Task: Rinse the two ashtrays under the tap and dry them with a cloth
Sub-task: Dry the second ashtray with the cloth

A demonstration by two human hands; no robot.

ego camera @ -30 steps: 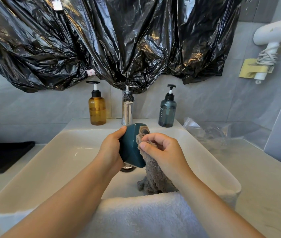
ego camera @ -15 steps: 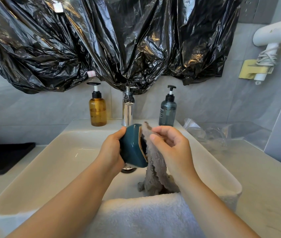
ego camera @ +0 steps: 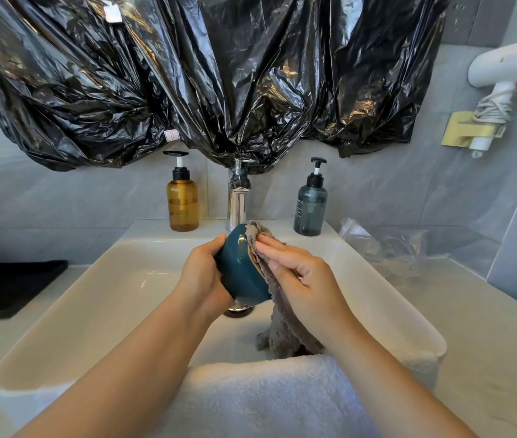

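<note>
Left hand point(ego camera: 201, 273), fingers clamped on teal ceramic ashtray point(ego camera: 238, 275), tips it sideways over white sink point(ego camera: 61, 327) so right hand point(ego camera: 306, 281), fingers straight, presses fluffy grey cloth point(ego camera: 285, 330) against its mouth.

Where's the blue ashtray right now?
The ashtray is mid-view over the sink, before the tap, gripped by the left hand, with the grey cloth pressed against its right side.

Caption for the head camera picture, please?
Left hand holds a teal ashtray over the sink; right hand presses grey cloth on it.
</note>
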